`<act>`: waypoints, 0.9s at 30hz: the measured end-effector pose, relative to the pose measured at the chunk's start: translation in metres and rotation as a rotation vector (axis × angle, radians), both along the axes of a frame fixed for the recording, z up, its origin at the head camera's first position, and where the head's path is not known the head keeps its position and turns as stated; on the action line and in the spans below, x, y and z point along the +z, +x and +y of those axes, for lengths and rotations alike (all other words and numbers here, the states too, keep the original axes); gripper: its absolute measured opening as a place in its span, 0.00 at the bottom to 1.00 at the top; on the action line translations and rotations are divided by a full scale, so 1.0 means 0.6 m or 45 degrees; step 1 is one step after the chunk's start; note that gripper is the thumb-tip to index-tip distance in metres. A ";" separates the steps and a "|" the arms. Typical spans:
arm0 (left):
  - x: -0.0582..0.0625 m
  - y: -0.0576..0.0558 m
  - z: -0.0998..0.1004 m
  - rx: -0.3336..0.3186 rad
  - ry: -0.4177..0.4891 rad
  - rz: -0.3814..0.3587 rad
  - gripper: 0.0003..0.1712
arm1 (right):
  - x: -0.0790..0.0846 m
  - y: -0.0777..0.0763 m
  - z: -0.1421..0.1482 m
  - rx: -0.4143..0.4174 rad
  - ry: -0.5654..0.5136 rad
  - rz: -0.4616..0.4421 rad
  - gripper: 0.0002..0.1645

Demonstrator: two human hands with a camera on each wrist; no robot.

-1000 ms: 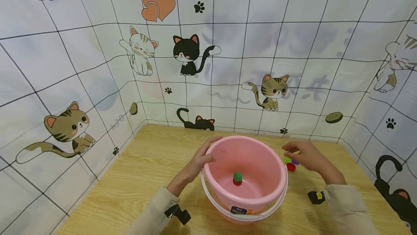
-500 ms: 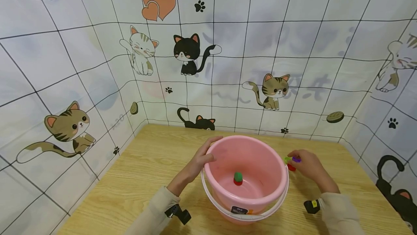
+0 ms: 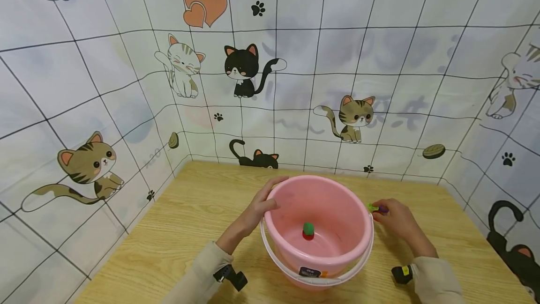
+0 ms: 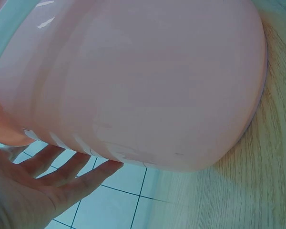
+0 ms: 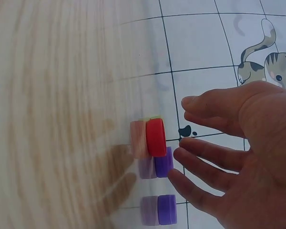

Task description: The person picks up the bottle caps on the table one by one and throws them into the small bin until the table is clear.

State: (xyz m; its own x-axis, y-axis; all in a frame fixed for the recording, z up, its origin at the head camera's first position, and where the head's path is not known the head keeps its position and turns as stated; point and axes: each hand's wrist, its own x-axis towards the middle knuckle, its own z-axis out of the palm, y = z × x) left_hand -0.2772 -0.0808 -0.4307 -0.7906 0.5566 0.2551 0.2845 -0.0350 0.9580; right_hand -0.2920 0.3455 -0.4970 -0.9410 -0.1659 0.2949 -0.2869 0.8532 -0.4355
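Observation:
My left hand point(image 3: 254, 208) grips the rim of a pink bucket point(image 3: 317, 257), thumb inside the rim and fingers along the outer wall. In the left wrist view, its fingertips lie against the bucket's side point(image 4: 157, 86). On the bucket floor is a small piece, green above point(image 3: 309, 228) and red below. Right of the bucket, my right hand point(image 3: 396, 219) reaches low over several small caps. The right wrist view shows its fingers spread beside a red cap point(image 5: 156, 137) and a purple cap point(image 5: 164, 163). Another purple cap point(image 5: 167, 210) sits below them.
The bucket's white handle point(image 3: 326, 281) hangs down its front. Everything stands on a wood-grain table point(image 3: 202, 201), backed by a cloth point(image 3: 295, 88) printed with cats and grid lines. A green cap point(image 3: 372, 208) lies close to the bucket's right side.
My right hand has come down and slightly nearer to me, from above the caps to right beside them. The left hand and the bucket have stayed put.

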 end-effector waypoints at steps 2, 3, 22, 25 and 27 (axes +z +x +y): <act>0.001 0.001 0.001 0.005 -0.003 0.002 0.44 | -0.004 0.000 0.000 0.005 -0.003 -0.004 0.17; 0.001 0.001 0.001 0.005 -0.006 0.002 0.44 | -0.005 0.000 -0.001 0.004 -0.002 -0.007 0.17; -0.002 -0.003 -0.001 -0.011 0.009 -0.004 0.43 | -0.014 0.000 -0.007 -0.008 0.066 0.018 0.17; -0.004 -0.003 -0.001 -0.013 0.023 -0.002 0.43 | -0.015 0.000 -0.008 -0.002 0.052 0.005 0.18; -0.005 -0.004 0.000 -0.011 0.023 -0.001 0.43 | -0.015 0.000 -0.007 -0.004 0.044 0.002 0.18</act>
